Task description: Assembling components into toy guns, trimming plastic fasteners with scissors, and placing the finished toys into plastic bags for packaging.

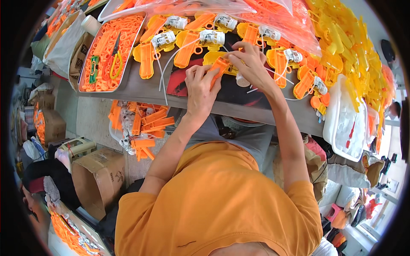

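Over a dark red-and-black mat at the table's front edge, my left hand grips an orange plastic handle piece between thumb and fingers. The piece lies against a yellow plastic toy-gun shell, partly covered by my hands. My right hand reaches in from the right, fingers bent and pinched together at the shell; what they hold is hidden. Below its wrist sits a small white round part. Several half-built yellow and orange toy guns with white printed cylinders and thin white tubes lie behind and beside my hands.
On the left, a tray of orange parts holds yellow-handled scissors and a green tool. Yellow shells pile up at right, above a white bin. A container of orange pieces stands below the table's edge.
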Tool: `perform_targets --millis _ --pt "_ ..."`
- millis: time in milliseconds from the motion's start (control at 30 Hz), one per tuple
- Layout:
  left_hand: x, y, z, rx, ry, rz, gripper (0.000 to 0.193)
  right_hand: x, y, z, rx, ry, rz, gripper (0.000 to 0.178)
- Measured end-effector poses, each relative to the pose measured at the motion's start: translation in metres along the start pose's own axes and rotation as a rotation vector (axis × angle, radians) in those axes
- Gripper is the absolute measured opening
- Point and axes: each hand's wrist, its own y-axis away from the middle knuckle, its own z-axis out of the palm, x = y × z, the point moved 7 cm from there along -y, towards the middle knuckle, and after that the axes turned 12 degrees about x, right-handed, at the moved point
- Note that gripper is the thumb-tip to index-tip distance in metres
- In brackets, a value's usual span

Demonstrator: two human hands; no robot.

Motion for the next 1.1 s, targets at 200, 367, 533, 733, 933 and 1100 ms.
perform_targets --millis 200,367,533,733,933,1100 --pt "-0.022 -0.005 -0.005 -0.059 0.179 -0.211 0.026 0.019 0.024 -0.007 0.116 0.030 0.031 0.034" --pt "-0.021 -0.008 0.006 -0.035 0.199 -0.229 0.025 0.013 0.024 -0.007 0.130 0.039 -0.003 0.032" --pt "-0.018 -0.009 0.002 -0.075 0.188 -0.214 0.025 0.015 0.020 0.005 0.138 0.005 0.030 0.037" --pt "-0.017 -0.009 0.005 0.009 0.175 -0.219 0.025 0.019 0.023 0.013 0.061 -0.021 0.094 0.046" --pt "-0.015 -0.006 0.008 0.007 0.098 -0.130 0.026 0.019 0.024 0.015 0.060 -0.004 0.085 0.046" --pt "-0.007 -0.009 0.008 -0.026 -0.055 -0.054 0.026 -0.005 0.024 -0.020 0.239 0.108 -0.039 0.035"
